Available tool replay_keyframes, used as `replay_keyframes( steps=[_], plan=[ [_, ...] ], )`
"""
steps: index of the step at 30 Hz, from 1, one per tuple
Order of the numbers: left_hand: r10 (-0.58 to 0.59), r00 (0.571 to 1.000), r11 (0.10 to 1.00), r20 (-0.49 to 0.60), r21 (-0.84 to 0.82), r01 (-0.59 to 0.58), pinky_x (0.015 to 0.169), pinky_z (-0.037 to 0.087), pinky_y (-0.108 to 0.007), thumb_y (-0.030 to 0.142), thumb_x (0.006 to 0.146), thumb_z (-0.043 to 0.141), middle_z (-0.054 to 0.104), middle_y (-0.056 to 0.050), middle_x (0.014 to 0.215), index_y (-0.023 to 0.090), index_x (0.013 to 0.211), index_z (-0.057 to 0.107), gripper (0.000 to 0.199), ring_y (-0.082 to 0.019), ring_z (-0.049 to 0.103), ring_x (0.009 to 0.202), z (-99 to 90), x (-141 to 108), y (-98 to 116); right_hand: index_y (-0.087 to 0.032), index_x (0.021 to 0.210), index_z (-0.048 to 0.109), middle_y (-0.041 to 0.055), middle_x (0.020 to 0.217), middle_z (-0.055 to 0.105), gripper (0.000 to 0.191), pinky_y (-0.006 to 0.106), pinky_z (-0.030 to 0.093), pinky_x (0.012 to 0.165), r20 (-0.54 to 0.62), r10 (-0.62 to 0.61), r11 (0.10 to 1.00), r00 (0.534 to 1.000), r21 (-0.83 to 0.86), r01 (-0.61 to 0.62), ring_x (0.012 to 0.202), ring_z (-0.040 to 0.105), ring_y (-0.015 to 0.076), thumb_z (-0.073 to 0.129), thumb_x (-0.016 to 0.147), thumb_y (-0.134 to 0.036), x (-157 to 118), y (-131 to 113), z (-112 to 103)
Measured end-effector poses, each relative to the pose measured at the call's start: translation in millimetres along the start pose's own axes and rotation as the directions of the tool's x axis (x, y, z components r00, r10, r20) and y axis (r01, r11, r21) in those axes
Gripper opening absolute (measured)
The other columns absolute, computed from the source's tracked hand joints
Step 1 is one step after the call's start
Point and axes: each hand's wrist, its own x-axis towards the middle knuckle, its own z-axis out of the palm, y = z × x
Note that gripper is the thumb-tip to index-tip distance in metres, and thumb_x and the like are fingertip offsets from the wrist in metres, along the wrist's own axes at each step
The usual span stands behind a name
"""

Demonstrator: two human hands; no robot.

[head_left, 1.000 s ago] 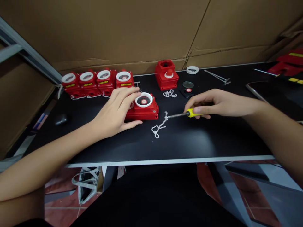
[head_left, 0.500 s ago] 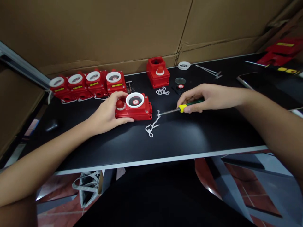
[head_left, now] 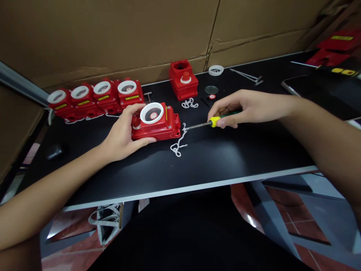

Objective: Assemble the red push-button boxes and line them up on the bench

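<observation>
Brown cardboard (head_left: 121, 37) stands behind a black worktop (head_left: 208, 158) with a pale front edge. Left of the middle of this worktop lies a red box (head_left: 158, 130), its long axis running left to right, roughly along the front edge. Its lugged end points right, its red button (head_left: 136, 121) sits at the left end, and its white-ringed window (head_left: 152, 113) faces up and toward the camera. The left hand (head_left: 121, 133) grasps the button end, thumb along the near side. Whether the underside lies flat cannot be told. Just beside the lugged end, a knotted white cord (head_left: 177, 147) meets the tip of a screwdriver (head_left: 199, 125), whose shaft points left and slightly toward the person. The right hand (head_left: 234, 111) grips its yellow and green handle, fingers curled. Farther back, a red housing (head_left: 184, 90) with an open round hole stands behind a heaped white cord (head_left: 190, 103). A clear disc (head_left: 211, 90), a loose white ring (head_left: 216, 70) and two thin metal tools (head_left: 246, 75) lie to its right. Four red boxes (head_left: 105, 101) with white rings form a row at the back left.
</observation>
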Motion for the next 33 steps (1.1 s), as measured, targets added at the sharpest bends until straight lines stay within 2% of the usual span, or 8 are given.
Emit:
replay_keyframes(
  steps=[3, 5, 9, 12, 14, 21, 28, 33],
  plan=[
    [-0.010, 1.000, 1.000, -0.020, -0.026, 0.009, 0.132, 0.060, -0.057, 0.073, 0.080, 0.110, 0.072, -0.011, 0.162, 0.021, 0.156, 0.063, 0.103, -0.043, 0.072, 0.148, 0.5, 0.0, -0.9, -0.020, 0.108, 0.090, 0.0007, 0.085, 0.078, 0.048, 0.026, 0.051, 0.056, -0.001, 0.000, 1.000, 1.000, 0.020, 0.000, 0.062, 0.061, 0.0067, 0.094, 0.097, -0.067, 0.0, -0.2, 1.8],
    [-0.005, 1.000, 1.000, -0.014, -0.022, 0.004, 0.131, 0.060, -0.058, 0.071, 0.083, 0.109, 0.071, -0.011, 0.164, 0.023, 0.157, 0.063, 0.100, -0.044, 0.071, 0.149, 0.3, -0.4, -2.3, -0.020, 0.108, 0.090, 0.0008, 0.085, 0.078, 0.046, 0.026, 0.051, 0.056, -0.007, 0.001, 1.000, 1.000, 0.026, -0.001, 0.063, 0.061, 0.0068, 0.095, 0.097, -0.064, -0.1, -0.6, 2.8],
    [0.033, 0.999, 0.999, 0.004, -0.023, -0.032, 0.127, 0.061, -0.060, 0.075, 0.078, 0.110, 0.070, -0.011, 0.166, 0.026, 0.162, 0.062, 0.108, -0.044, 0.072, 0.145, -0.7, -0.4, -3.8, -0.021, 0.109, 0.090, 0.0010, 0.090, 0.080, 0.044, 0.026, 0.053, 0.057, 0.006, 0.023, 1.000, 1.000, 0.017, -0.023, 0.066, 0.063, 0.0076, 0.094, 0.098, -0.063, 0.0, -0.9, 2.9],
    [-0.032, 0.999, 0.999, 0.000, -0.044, 0.032, 0.127, 0.061, -0.056, 0.078, 0.074, 0.111, 0.073, -0.008, 0.161, 0.022, 0.157, 0.064, 0.110, -0.041, 0.071, 0.145, -0.5, 0.5, -0.7, -0.019, 0.111, 0.090, 0.0018, 0.092, 0.081, 0.047, 0.026, 0.054, 0.058, 0.017, 0.038, 0.999, 0.999, 0.026, -0.039, 0.069, 0.065, 0.0084, 0.093, 0.098, -0.065, 0.2, -0.3, 3.1],
    [-0.046, 0.999, 0.998, -0.010, -0.043, 0.045, 0.127, 0.061, -0.054, 0.078, 0.075, 0.111, 0.074, -0.010, 0.159, 0.021, 0.153, 0.065, 0.107, -0.041, 0.072, 0.146, 0.2, 0.8, 1.7, -0.020, 0.111, 0.090, 0.0024, 0.093, 0.081, 0.050, 0.027, 0.054, 0.059, 0.012, 0.051, 0.998, 0.999, 0.027, -0.051, 0.070, 0.066, 0.0093, 0.093, 0.097, -0.067, -0.1, -0.3, 3.9],
    [0.070, 0.997, 0.992, 0.020, 0.105, -0.072, 0.122, 0.066, -0.063, 0.081, 0.094, 0.095, 0.070, -0.015, 0.166, 0.025, 0.164, 0.056, 0.097, -0.044, 0.075, 0.145, -0.8, -1.6, -1.3, -0.020, 0.110, 0.088, 0.0037, 0.096, 0.080, 0.058, 0.030, 0.054, 0.062, -0.002, 0.115, 0.993, 0.993, -0.002, -0.115, 0.072, 0.064, 0.0110, 0.092, 0.093, -0.076, -2.5, -4.8, 6.7],
    [0.226, 0.973, 0.940, 0.037, 0.253, -0.228, 0.114, 0.073, -0.062, 0.082, 0.105, 0.083, 0.071, -0.021, 0.162, 0.020, 0.172, 0.047, 0.098, -0.042, 0.079, 0.141, -0.6, -0.5, -1.8, -0.021, 0.110, 0.085, 0.0038, 0.096, 0.078, 0.062, 0.032, 0.052, 0.063, 0.004, 0.141, 0.989, 0.990, -0.034, -0.141, 0.072, 0.063, 0.0120, 0.091, 0.091, -0.079, -1.4, -9.0, 6.7],
    [0.217, 0.976, 0.943, 0.025, 0.253, -0.216, 0.114, 0.073, -0.059, 0.083, 0.105, 0.082, 0.072, -0.021, 0.161, 0.023, 0.172, 0.048, 0.096, -0.042, 0.079, 0.141, 0.3, -0.5, 0.0, -0.021, 0.111, 0.084, 0.0038, 0.096, 0.078, 0.061, 0.032, 0.053, 0.065, 0.009, 0.140, 0.987, 0.990, -0.075, -0.139, 0.072, 0.063, 0.0116, 0.088, 0.094, -0.079, -1.9, -9.3, 7.2]
  ],
)
